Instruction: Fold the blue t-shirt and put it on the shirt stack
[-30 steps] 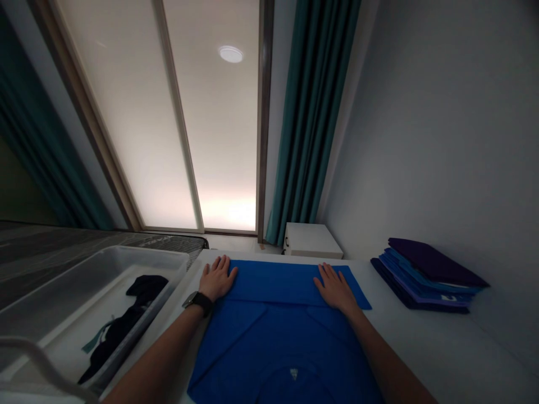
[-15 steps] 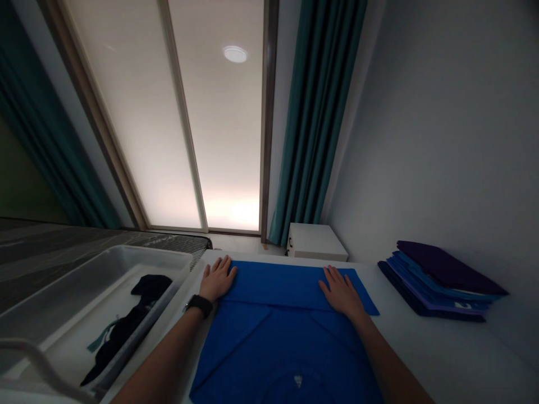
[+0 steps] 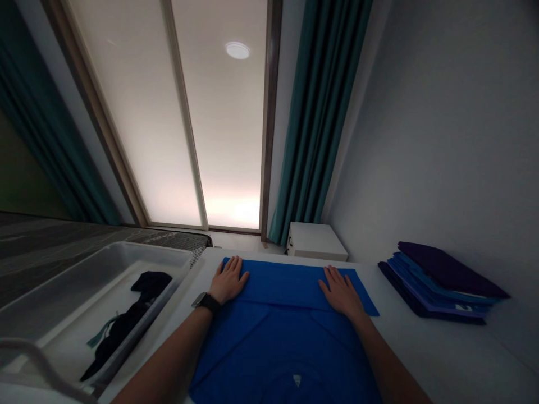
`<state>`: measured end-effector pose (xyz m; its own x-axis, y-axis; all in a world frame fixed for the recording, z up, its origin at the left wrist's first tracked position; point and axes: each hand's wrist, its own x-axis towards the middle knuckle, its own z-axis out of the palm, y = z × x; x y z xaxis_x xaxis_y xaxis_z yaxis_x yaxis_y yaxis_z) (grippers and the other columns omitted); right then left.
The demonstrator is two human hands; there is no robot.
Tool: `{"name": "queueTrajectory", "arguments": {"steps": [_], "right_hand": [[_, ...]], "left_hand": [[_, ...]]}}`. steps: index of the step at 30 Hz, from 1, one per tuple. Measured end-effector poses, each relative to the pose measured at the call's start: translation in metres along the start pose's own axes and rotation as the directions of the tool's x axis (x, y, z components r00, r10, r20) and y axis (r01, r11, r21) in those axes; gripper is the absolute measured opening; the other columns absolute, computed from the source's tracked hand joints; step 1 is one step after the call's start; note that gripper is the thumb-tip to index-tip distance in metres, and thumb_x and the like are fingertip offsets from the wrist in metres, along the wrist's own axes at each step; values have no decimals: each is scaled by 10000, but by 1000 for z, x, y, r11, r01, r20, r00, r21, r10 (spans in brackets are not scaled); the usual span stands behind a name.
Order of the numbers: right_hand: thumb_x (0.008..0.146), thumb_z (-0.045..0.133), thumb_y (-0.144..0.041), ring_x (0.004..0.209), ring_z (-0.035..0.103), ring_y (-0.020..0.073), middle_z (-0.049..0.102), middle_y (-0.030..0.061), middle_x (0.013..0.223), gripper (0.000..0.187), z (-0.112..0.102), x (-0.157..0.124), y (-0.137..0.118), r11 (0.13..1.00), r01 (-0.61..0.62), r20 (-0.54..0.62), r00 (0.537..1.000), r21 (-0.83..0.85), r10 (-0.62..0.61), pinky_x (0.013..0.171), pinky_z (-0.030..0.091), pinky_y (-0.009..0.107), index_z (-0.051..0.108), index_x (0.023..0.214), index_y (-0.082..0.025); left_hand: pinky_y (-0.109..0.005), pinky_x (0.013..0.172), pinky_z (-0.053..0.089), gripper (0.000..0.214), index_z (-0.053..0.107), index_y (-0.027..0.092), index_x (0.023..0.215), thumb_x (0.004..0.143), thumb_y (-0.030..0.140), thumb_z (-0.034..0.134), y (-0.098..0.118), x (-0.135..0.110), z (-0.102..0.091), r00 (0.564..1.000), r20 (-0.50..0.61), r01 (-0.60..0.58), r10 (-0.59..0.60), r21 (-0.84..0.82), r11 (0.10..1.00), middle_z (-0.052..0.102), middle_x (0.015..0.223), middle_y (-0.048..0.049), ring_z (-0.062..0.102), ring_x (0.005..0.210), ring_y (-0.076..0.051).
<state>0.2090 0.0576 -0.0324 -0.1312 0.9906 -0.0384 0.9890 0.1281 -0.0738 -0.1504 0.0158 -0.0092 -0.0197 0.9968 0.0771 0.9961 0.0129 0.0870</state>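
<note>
A bright blue shirt [image 3: 278, 336] lies spread on the white table [image 3: 442, 353], its far end folded back into a flat band. My left hand [image 3: 228, 280] rests flat and open on the left end of that band, with a dark watch on the wrist. On the right end of the band, my right hand [image 3: 342, 293] lies flat too, fingers stretched out. Neither hand holds anything.
A stack of folded blue and purple clothes [image 3: 442, 283] sits at the table's right. A translucent plastic bin [image 3: 80, 303] with a dark garment [image 3: 126, 322] stands to the left. Beyond the table are a small white cabinet [image 3: 316, 241], teal curtains [image 3: 318, 112] and a frosted window.
My left hand has slid a little to the right along the folded band. My right hand has stayed in place.
</note>
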Motion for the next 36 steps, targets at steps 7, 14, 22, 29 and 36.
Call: {"name": "queueTrajectory", "arguments": {"steps": [7,14,22,29,36], "right_hand": [[951,140,-540,1460,67,190,117,33,1589,701,-3,-2,-1,1000,-2,11,1000,-5,2,1180,40,439,146,1521,-131],[951,146,-538,1461,48,189,102,41,1591,702,-7,-3,-2,1000,-1,31,1000,13,1,1180,27,430,153,1520,-127],[957,153,-509,1459,71,196,138,62,1586,686,-13,-6,-3,1000,-11,28,1000,9,10,1177,37,431,173,1517,-115],[954,139,-531,1460,60,194,113,62,1588,706,-16,-9,-23,997,68,15,998,32,-69,1175,9,432,148,1520,-109],[958,151,-527,1460,59,201,122,55,1588,683,-9,-1,1,999,-42,33,999,10,42,1168,-21,464,154,1522,-142]], "left_hand": [[-522,1146,158,581,331,166,1462,964,447,227,-22,3,3,997,-15,72,-71,22,997,290,1546,-82,215,1442,-226],[-518,1162,115,579,349,150,1456,962,433,242,-9,2,0,997,-63,44,-40,60,997,303,1539,-89,227,1438,-232],[-447,1180,135,618,320,159,1478,962,492,253,29,-7,-3,989,-27,-147,147,2,989,273,1551,-75,202,1445,-228],[-458,1170,158,618,313,137,1481,969,479,250,27,-7,5,987,-8,-161,161,-7,987,247,1556,-84,197,1447,-232],[-457,1170,152,621,301,145,1487,967,482,251,28,-7,3,989,4,-151,151,-4,989,249,1556,-75,197,1446,-235]]}}
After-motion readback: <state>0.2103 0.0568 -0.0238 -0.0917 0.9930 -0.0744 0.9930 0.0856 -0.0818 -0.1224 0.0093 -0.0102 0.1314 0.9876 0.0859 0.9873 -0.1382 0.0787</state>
